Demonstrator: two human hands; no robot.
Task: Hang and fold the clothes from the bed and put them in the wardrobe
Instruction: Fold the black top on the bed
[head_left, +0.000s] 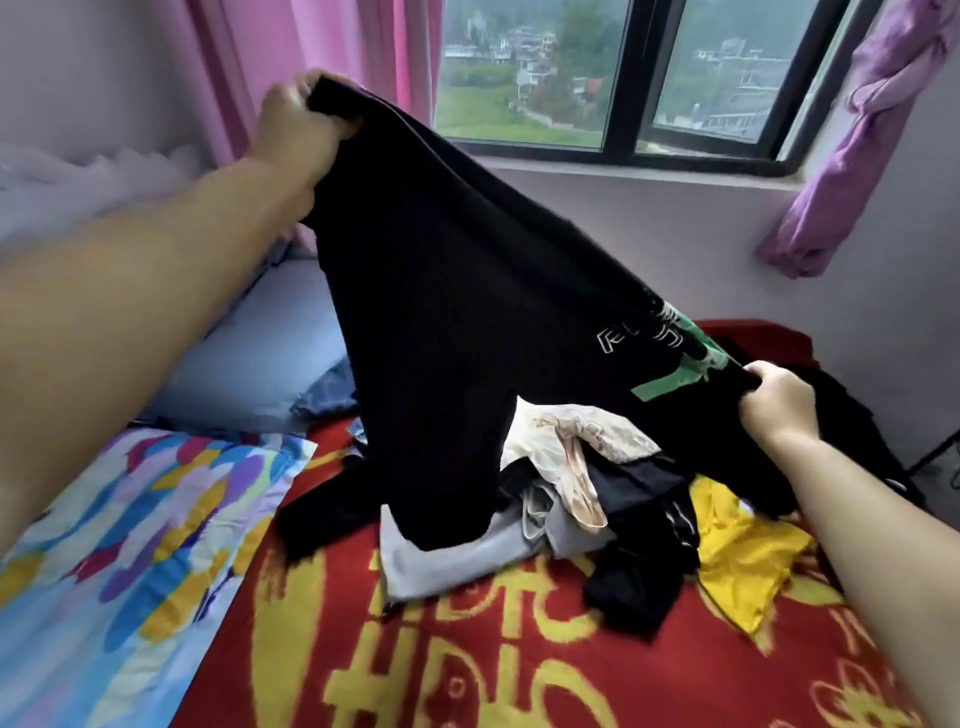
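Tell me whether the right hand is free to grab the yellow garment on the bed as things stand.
Probably not yet. The right hand is gripping the black garment, as is the left hand. The yellow garment lies uncovered just below it, so letting go would likely free the way.

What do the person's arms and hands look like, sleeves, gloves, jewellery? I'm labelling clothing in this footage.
Both arms are bare along their whole visible length: no sleeve shows on either forearm. The left hand and right hand wear no gloves. No watch, bracelet or ring is visible on the wrists or fingers, though motion blur softens the left forearm, so small details there cannot be ruled out.
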